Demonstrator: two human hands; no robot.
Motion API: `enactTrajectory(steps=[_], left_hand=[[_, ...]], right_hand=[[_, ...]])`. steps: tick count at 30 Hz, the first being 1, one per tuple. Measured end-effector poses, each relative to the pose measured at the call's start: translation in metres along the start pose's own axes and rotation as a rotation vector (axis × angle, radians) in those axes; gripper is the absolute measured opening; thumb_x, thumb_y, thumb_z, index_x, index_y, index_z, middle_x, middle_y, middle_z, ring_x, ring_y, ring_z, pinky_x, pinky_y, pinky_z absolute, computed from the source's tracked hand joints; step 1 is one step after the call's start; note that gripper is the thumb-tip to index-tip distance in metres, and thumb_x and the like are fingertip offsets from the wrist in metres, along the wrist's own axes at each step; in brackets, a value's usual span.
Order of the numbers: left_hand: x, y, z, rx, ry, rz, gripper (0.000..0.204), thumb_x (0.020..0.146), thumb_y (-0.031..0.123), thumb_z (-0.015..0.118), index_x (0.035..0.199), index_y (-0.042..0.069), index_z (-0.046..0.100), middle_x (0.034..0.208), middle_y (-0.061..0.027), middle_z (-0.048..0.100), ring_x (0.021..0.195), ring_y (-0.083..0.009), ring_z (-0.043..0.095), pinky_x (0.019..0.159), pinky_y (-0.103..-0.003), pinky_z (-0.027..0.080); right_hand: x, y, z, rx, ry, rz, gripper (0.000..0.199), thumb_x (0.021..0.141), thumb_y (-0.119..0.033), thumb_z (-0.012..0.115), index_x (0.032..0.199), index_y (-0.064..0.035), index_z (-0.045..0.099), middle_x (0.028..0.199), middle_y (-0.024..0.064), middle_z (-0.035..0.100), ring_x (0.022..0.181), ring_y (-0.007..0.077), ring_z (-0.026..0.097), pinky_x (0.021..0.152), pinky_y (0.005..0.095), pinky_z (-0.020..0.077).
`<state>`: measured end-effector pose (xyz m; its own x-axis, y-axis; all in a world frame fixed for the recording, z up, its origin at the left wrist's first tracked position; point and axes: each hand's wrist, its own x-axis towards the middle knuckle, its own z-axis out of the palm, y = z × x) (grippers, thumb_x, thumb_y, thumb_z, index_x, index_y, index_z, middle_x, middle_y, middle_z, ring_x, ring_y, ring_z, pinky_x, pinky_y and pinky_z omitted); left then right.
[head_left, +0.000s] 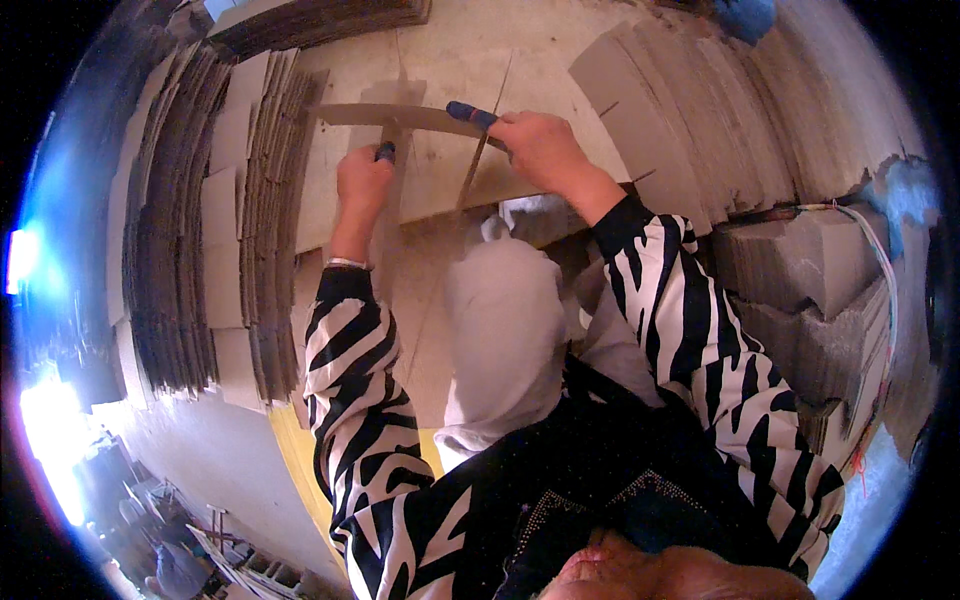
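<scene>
My right hand [545,150] grips the right end of a brown cardboard strip [428,118], with a dark blue cover over its fingertip. The strip runs leftward above the pale work surface [560,105]. My left hand [365,180] is closed below the strip's left part, its thumb in a dark cover. Beside that hand a second cardboard piece [408,165] meets the strip from below and seems to be in its grip. Whether the two pieces interlock, I cannot tell. The left fingers are mostly hidden behind the fist.
Tall stacks of cardboard pieces [180,220] line the left side. More stacks [690,120] stand at the right, with folded cardboard [800,260] below them. Another stack [320,25] lies at the back. A pale cloth [505,330] covers my leg under the surface's near edge.
</scene>
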<state>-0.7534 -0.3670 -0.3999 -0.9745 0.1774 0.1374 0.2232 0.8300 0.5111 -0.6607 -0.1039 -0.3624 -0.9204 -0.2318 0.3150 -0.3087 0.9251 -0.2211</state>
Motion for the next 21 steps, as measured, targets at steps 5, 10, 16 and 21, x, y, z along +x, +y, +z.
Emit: enactTrajectory(steps=[5,10,16,21], left_hand=[[-0.011,-0.02,-0.017,-0.037,0.058,-0.065,0.024,0.078,0.021,0.055,0.071,-0.001,0.062,0.072,-0.0213,0.063,0.072,-0.0431,0.06,0.068,-0.047,0.047],[0.006,-0.011,0.004,-0.619,-0.176,-0.053,0.023,0.078,0.023,0.062,0.092,0.005,0.066,0.097,-0.0143,0.064,0.094,-0.0332,0.06,0.081,-0.041,0.046],[-0.048,-0.07,-0.001,0.53,-0.04,0.213,0.037,0.077,0.024,0.063,0.113,0.013,0.063,0.141,-0.0108,0.042,0.132,-0.0303,0.037,0.1,-0.058,0.03],[-0.041,-0.083,-0.03,0.609,0.042,-0.102,0.039,0.075,0.019,0.063,0.114,0.013,0.062,0.145,-0.0119,0.038,0.135,-0.0292,0.034,0.103,-0.059,0.026]], right_hand=[[0.006,-0.017,0.018,0.024,-0.173,0.044,0.03,0.077,-0.009,0.058,0.105,-0.0182,0.063,0.087,0.0104,0.066,0.083,0.032,0.066,0.066,0.046,0.0508],[0.008,0.03,-0.003,-0.055,-0.06,0.166,0.031,0.079,-0.009,0.057,0.109,-0.0169,0.061,0.089,0.0103,0.067,0.086,0.0328,0.066,0.067,0.0473,0.0505],[0.032,0.026,0.006,-0.019,-0.193,0.375,0.038,0.075,-0.005,0.056,0.111,-0.0133,0.058,0.09,0.017,0.065,0.09,0.0377,0.061,0.074,0.05,0.0481],[0.049,0.039,0.006,0.008,-0.054,0.245,0.035,0.077,-0.008,0.059,0.112,-0.0137,0.06,0.091,0.0144,0.067,0.087,0.0365,0.064,0.073,0.0495,0.0497]])
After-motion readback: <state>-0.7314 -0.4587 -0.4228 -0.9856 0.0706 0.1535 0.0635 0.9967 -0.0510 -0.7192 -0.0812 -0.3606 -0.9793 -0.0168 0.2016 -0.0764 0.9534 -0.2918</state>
